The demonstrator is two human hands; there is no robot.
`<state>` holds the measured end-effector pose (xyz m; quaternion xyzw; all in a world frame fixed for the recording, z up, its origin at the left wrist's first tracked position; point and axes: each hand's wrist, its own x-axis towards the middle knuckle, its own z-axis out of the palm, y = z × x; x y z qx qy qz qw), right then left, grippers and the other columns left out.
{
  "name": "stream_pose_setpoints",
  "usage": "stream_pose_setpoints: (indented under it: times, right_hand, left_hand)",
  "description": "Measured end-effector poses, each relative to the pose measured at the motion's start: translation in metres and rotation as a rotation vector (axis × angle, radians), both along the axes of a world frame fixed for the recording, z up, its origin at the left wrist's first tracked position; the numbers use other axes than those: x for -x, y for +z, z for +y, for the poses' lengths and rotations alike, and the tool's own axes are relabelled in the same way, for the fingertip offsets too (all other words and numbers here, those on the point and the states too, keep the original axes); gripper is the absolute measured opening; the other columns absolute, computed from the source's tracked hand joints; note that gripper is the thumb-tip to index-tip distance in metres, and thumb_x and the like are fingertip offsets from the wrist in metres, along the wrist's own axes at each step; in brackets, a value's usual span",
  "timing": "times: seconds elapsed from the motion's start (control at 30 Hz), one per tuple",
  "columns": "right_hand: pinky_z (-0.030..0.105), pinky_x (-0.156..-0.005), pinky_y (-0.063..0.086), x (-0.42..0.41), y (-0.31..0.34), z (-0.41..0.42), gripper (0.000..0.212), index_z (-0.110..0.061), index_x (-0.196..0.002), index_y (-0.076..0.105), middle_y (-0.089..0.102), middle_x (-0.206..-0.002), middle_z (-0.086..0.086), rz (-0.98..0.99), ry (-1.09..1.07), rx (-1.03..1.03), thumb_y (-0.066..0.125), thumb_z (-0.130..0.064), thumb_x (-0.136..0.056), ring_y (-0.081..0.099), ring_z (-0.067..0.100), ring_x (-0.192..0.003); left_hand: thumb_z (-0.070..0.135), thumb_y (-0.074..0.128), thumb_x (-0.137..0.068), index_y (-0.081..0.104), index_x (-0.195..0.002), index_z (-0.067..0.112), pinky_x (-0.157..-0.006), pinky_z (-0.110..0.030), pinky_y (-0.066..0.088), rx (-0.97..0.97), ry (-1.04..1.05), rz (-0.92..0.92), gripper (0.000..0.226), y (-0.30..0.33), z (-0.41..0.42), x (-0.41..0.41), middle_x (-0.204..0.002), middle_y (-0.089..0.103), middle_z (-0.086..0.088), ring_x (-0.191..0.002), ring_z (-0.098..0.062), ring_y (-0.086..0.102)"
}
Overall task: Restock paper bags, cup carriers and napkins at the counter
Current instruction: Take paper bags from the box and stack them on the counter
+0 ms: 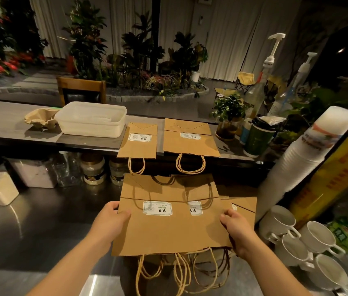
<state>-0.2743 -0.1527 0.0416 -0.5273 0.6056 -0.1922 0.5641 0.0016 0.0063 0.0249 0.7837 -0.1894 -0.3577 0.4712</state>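
I'm gripping the near paper bag stack (173, 223) with both hands (110, 221) (236, 230), fingers pinching its edges; next, probably lifting it onto the far desk (8, 122).

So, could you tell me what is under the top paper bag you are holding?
More paper bags lie under the top bag, fanned to the right, handles trailing below. Their count is hidden.
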Motion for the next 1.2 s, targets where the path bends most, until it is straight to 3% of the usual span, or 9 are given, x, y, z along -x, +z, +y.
stream_pose_setpoints:
  times: [0.1,0.3,0.4,0.57,0.7,0.9,0.97,1.1,1.2]
  right_hand:
    - [0.036,-0.068,0.053,-0.002,0.001,0.009,0.014,-0.018,-0.111,0.062,0.068,-0.107,0.013,-0.043,0.028,-0.029,0.049,-0.018,-0.106,0.066,0.031,-0.094]
    - [0.035,-0.063,0.056,-0.01,-0.003,0.022,0.02,-0.022,-0.12,0.062,0.075,-0.106,0.013,-0.169,0.019,-0.079,0.046,-0.021,-0.108,0.073,0.032,-0.09]
    - [0.037,-0.066,0.059,-0.016,-0.001,0.032,0.024,-0.021,-0.12,0.064,0.078,-0.099,0.01,-0.229,0.026,-0.092,0.042,-0.021,-0.109,0.075,0.028,-0.085]
    - [0.04,-0.072,0.058,-0.027,0.006,0.047,0.027,-0.023,-0.117,0.066,0.078,-0.101,0.006,-0.259,-0.004,-0.099,0.041,-0.026,-0.11,0.072,0.032,-0.098]
    - [0.053,-0.092,0.058,-0.026,0.006,0.053,0.025,-0.021,-0.117,0.066,0.078,-0.102,0.008,-0.273,-0.019,-0.132,0.042,-0.025,-0.109,0.073,0.033,-0.1]
    - [0.045,-0.086,0.06,-0.025,0.017,0.056,0.026,-0.02,-0.115,0.067,0.079,-0.101,0.007,-0.289,0.03,-0.152,0.042,-0.023,-0.109,0.075,0.028,-0.096]
    - [0.043,-0.085,0.059,-0.023,0.02,0.051,0.027,-0.022,-0.114,0.069,0.078,-0.101,0.007,-0.173,0.104,-0.091,0.043,-0.028,-0.109,0.074,0.028,-0.094]
    - [0.033,-0.077,0.062,-0.013,0.009,0.026,0.028,-0.023,-0.12,0.064,0.069,-0.1,0.0,0.31,0.17,0.269,0.052,-0.042,-0.103,0.068,0.015,-0.086]
    - [0.045,-0.101,0.05,-0.001,0.0,0.006,0.066,-0.023,-0.138,0.051,0.055,-0.136,0.005,0.778,0.153,0.458,0.053,-0.068,-0.09,0.052,0.026,-0.124]
  left_hand:
    - [0.024,0.06,-0.102,0.055,-0.12,0.025,-0.084,-0.044,0.05,-0.01,-0.013,0.033,0.019,0.002,0.001,0.005,-0.106,0.072,-0.002,-0.098,-0.025,0.067]
    - [0.028,0.057,-0.104,0.048,-0.127,0.026,-0.081,-0.041,0.047,-0.013,-0.019,0.06,0.024,0.007,0.002,0.017,-0.109,0.066,-0.001,-0.099,-0.023,0.062]
    - [0.028,0.056,-0.105,0.046,-0.13,0.027,-0.083,-0.044,0.051,-0.013,-0.037,0.112,0.027,0.01,0.002,0.022,-0.113,0.064,-0.004,-0.102,-0.025,0.063]
    - [0.029,0.055,-0.105,0.047,-0.124,0.031,-0.096,-0.053,0.051,-0.018,-0.026,0.144,0.021,0.012,0.001,0.028,-0.113,0.066,-0.004,-0.104,-0.028,0.064]
    - [0.03,0.057,-0.104,0.06,-0.118,0.023,-0.08,-0.044,0.055,-0.02,-0.037,0.223,0.016,0.015,0.004,0.029,-0.108,0.072,-0.008,-0.1,-0.03,0.069]
    - [0.027,0.058,-0.104,0.062,-0.117,0.023,-0.08,-0.045,0.054,-0.025,-0.048,0.25,0.014,0.013,0.007,0.026,-0.107,0.075,-0.008,-0.1,-0.031,0.07]
    - [0.025,0.059,-0.103,0.061,-0.117,0.022,-0.081,-0.045,0.054,-0.024,-0.059,0.234,0.015,0.014,0.008,0.026,-0.108,0.074,-0.008,-0.101,-0.031,0.069]
    - [0.025,0.06,-0.102,0.058,-0.118,0.023,-0.089,-0.051,0.053,-0.033,-0.061,0.173,0.016,0.016,0.009,0.026,-0.11,0.071,-0.006,-0.102,-0.03,0.067]
    - [0.027,0.063,-0.1,0.057,-0.118,0.027,-0.098,-0.058,0.05,-0.039,-0.077,0.148,0.019,0.017,0.01,0.026,-0.112,0.071,-0.004,-0.105,-0.03,0.066]
